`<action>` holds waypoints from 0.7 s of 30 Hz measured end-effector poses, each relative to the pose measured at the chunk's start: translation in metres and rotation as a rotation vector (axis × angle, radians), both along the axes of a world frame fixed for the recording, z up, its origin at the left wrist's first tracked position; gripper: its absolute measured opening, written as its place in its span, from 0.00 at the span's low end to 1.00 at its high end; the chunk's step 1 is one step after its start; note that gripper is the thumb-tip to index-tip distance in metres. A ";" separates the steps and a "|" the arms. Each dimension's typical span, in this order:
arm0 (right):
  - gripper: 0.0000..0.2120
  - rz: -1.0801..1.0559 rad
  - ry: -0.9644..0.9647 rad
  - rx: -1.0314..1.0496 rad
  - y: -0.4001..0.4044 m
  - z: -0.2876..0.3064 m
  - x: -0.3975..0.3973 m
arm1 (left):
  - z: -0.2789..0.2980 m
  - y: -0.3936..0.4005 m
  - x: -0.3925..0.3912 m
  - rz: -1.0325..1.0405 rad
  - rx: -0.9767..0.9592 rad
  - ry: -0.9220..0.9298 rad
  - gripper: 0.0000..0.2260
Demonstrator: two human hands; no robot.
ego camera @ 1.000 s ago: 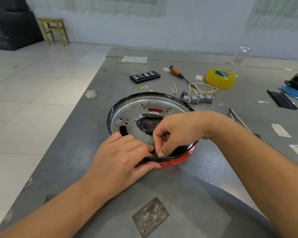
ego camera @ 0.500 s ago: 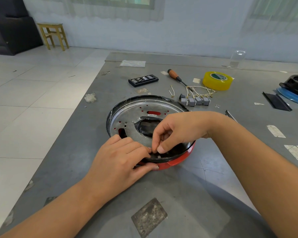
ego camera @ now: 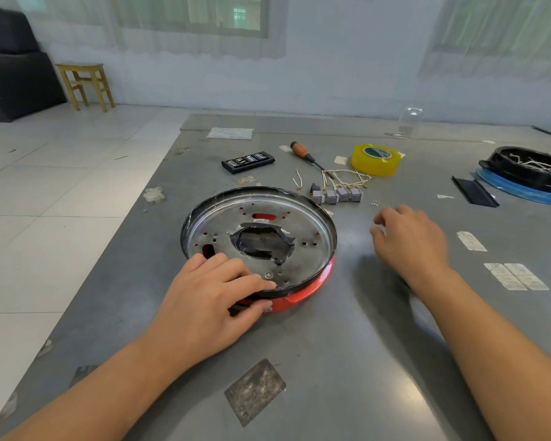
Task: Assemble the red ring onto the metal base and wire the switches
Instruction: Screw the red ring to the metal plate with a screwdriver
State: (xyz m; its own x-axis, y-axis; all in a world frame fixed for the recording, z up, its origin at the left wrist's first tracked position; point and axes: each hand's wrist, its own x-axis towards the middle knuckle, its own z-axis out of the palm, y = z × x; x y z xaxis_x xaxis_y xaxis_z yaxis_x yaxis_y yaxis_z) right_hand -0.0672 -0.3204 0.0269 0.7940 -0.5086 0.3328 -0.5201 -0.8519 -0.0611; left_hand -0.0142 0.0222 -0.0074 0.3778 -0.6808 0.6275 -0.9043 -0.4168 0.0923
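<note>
Metal base: the metal base (ego camera: 303,218) sits flat on the grey table (ego camera: 331,361), dead ahead of the person, dish-side up, with a taped hole in its middle.
Red ring: the red ring (ego camera: 312,289) shows only as an arc under the base's rim, from about 4 to 6 o'clock on the disc; the rest is hidden beneath the metal.
Left hand: the left hand (ego camera: 204,310) grips the rim at about 6 o'clock, fingers lying over the plate and thumb curled under against the red, pinning the two parts together.
Right hand: the right hand (ego camera: 407,243) hangs clear of the base at its 3 o'clock, fingers loosely curled and holding nothing that I can see.
Switches: the switches (ego camera: 337,195), a short row of grey blocks trailing pale wires, lie at about 1 o'clock from the base, just beyond its far rim; the row's long axis runs left to right.
Screws: a few tiny screws (ego camera: 375,202) lie just right of that row, at 11 o'clock from the right hand and near its fingertips.
Which hand is nearer: the right, plainly; the left is busy holding.
Likely next reach: I'd judge a short forward reach of the right hand, toward the screws or the switches.
Further out: a screwdriver (ego camera: 306,155) and a roll of yellow tape (ego camera: 376,159) lie beyond, at 12 to 1 o'clock.
</note>
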 end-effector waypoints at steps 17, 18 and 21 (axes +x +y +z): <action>0.06 -0.280 0.142 -0.188 -0.002 -0.021 -0.018 | 0.003 -0.005 -0.006 0.069 -0.028 0.048 0.17; 0.05 -0.278 0.139 -0.188 -0.001 -0.021 -0.017 | 0.003 -0.005 -0.007 0.071 -0.039 0.069 0.17; 0.07 -0.239 0.066 -0.186 -0.001 -0.022 -0.017 | 0.004 -0.006 -0.010 0.084 -0.080 0.129 0.16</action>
State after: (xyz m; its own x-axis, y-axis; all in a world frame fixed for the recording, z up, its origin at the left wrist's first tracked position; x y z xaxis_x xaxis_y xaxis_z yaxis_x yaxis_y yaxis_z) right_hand -0.0839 -0.3216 0.0047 0.6826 -0.6187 0.3890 -0.7045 -0.6985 0.1253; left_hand -0.0246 0.0163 -0.0030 0.5122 -0.5935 0.6208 -0.8451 -0.4773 0.2409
